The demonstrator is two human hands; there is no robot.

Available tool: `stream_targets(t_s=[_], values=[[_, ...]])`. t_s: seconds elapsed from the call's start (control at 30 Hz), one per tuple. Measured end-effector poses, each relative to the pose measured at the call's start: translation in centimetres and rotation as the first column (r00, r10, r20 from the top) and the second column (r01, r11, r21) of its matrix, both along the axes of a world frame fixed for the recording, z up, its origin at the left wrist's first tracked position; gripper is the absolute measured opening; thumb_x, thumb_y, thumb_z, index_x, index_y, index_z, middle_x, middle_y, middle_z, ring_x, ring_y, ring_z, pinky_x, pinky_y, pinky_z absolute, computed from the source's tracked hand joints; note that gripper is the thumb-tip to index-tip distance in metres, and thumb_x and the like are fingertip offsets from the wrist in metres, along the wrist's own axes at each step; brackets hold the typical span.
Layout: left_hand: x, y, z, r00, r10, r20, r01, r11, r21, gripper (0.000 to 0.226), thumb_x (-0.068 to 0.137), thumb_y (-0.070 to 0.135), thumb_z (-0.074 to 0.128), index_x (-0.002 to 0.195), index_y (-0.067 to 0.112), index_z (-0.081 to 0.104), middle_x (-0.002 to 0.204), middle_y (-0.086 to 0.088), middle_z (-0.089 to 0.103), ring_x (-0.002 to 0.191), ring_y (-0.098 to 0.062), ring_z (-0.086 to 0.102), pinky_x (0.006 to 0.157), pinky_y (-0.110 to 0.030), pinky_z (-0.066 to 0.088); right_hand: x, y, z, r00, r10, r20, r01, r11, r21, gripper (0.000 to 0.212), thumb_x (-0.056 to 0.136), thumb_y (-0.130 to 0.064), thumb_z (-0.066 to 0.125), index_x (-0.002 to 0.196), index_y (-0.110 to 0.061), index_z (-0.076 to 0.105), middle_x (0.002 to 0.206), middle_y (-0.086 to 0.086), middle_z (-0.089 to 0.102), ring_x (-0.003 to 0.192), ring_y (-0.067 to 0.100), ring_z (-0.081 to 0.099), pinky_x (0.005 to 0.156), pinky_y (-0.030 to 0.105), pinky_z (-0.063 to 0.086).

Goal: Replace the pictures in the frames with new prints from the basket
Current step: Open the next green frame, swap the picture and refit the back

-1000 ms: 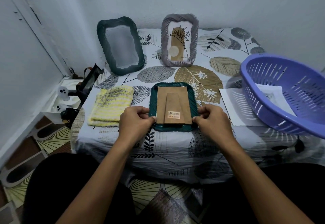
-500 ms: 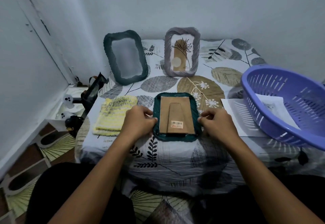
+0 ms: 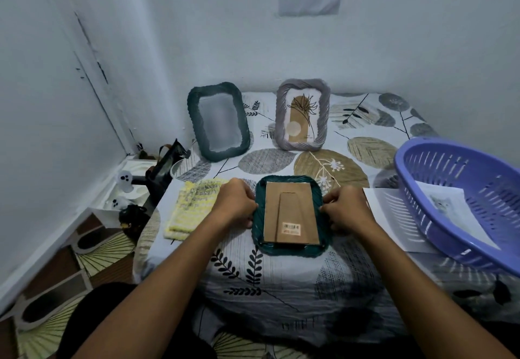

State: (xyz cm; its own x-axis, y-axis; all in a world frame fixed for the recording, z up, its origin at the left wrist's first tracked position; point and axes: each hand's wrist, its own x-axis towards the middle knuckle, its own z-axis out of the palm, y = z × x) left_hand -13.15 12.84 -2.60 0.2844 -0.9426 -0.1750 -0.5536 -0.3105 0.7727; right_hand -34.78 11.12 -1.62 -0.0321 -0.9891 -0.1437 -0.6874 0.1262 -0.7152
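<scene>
Both hands unmoved: left hand (image 3: 235, 203) and right hand (image 3: 347, 209) fingers pinch face-down green frame (image 3: 289, 250) edges; backing not yet removed.

Matt brown cardboard backing (image 3: 291, 212) sits in a ribbed dark green frame (image 3: 289, 250); the slotted purple basket (image 3: 422, 189) looks like glossy plastic; the yellow cloth (image 3: 194, 206) looks knitted.

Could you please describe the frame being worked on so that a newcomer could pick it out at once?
On the leaf-print tablecloth, look nearest the front edge, between the left hand and right hand. The dark green frame lies face down, brown backing up; the other two frames stand upright.
</scene>
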Motion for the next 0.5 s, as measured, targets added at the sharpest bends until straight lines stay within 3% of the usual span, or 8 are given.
stream_targets(t_s=[0.17,0.5], values=[[0.62,0.37,0.01,1.0,0.005,0.009,-0.005,1.0,0.004,0.008,0.082,-0.007,0.063,0.077,-0.001,0.065,0.064,-0.019,0.064,0.046,-0.032,0.064,0.05,-0.051,0.057,0.61,0.18,-0.26,1.0,0.007,0.026,-0.007,1.0,0.016,0.006,0.084,0.001,0.064,0.085,-0.002,0.069,0.075,0.017,0.069,0.065,0.035,0.069,0.058,0.048,0.059],[0.89,0.36,0.06,0.995,-0.022,0.1,0.02,1.0,0.021,0.011,0.08,-0.006,0.061,0.076,0.003,0.067,0.067,-0.02,0.068,0.046,-0.032,0.066,0.046,-0.048,0.057,0.67,0.47,-0.57,0.999,0.025,0.026,-0.026,0.999,0.021,0.003,0.084,-0.002,0.066,0.084,0.0,0.068,0.07,0.018,0.069,0.055,0.03,0.065,0.059,0.049,0.059]])
